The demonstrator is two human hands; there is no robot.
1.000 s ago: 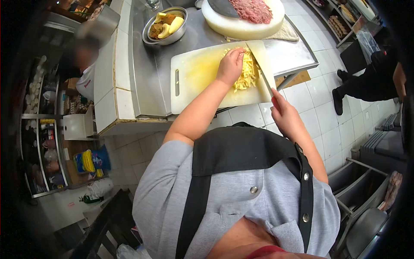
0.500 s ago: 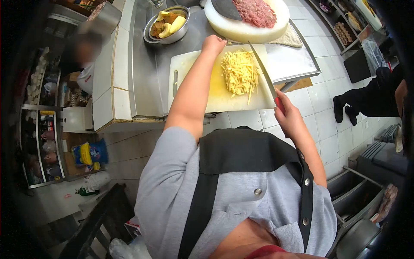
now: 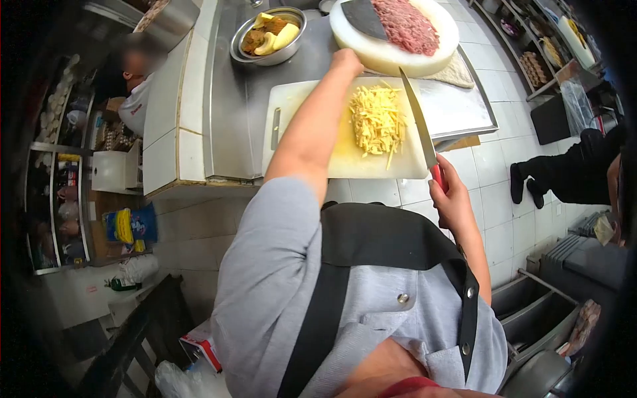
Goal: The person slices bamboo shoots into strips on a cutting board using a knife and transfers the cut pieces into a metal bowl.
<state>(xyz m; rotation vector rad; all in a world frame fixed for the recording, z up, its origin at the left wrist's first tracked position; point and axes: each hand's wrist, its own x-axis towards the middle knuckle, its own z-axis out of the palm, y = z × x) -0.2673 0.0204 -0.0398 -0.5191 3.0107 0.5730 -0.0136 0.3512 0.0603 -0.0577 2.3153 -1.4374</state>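
Note:
My right hand grips the red handle of a large knife, its blade pointing away along the right edge of the white cutting board. A pile of thin yellow strips lies on the board, left of the blade. My left hand is beyond the board's far edge, beside the thick round white block. Its fingers are curled, and what they hold, if anything, is hidden. Ground meat and a dark flat piece lie on the block.
A metal bowl with yellow and brown pieces stands at the back left of the steel counter. A folded cloth lies under the block. One person is at the left; another person's dark-clothed legs show at the right.
My left hand has left the yellow strips and moved to the board's far side, by the round block. The knife has shifted slightly away from the pile. The person at the right has moved their legs.

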